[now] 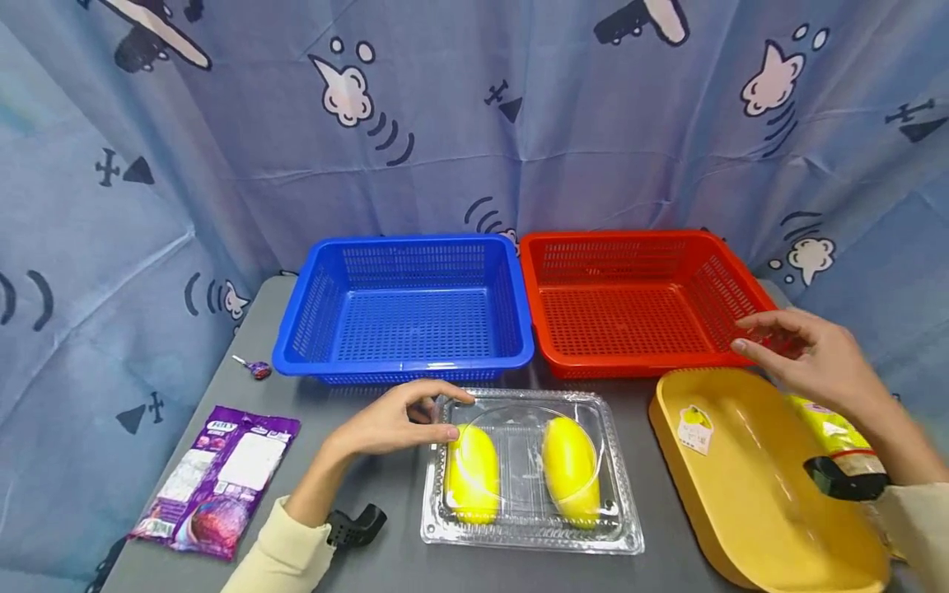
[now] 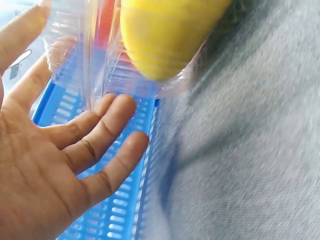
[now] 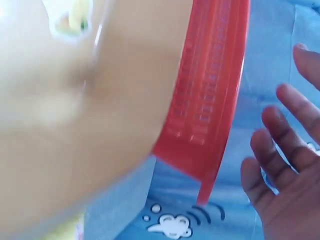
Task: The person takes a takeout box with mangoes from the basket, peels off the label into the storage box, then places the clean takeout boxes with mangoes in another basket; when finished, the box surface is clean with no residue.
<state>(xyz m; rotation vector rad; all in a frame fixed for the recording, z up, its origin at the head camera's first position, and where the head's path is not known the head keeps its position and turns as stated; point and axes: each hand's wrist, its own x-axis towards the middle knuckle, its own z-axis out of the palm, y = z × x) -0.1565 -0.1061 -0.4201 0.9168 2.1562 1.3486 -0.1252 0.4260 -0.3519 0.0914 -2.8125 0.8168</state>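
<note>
A clear plastic clamshell box (image 1: 519,527) with two yellow mangoes (image 1: 571,469) inside lies on the table in front of the blue basket. My left hand (image 1: 400,420) is at the box's upper left corner, thumb and index finger at its edge. In the left wrist view its other fingers (image 2: 107,130) spread loosely beside the clear wall. My right hand (image 1: 823,358) hovers over the red basket's right front corner, above the far end of a yellow tray (image 1: 756,461). The right wrist view shows its fingers (image 3: 280,130) apart and holding nothing.
The blue basket (image 1: 404,362) and red basket (image 1: 630,362) stand side by side at the back, before a patterned curtain (image 1: 445,99). A purple packet (image 1: 222,486) and a lollipop (image 1: 258,370) lie at left. A yellow-green packet (image 1: 834,428) is partly hidden behind the tray.
</note>
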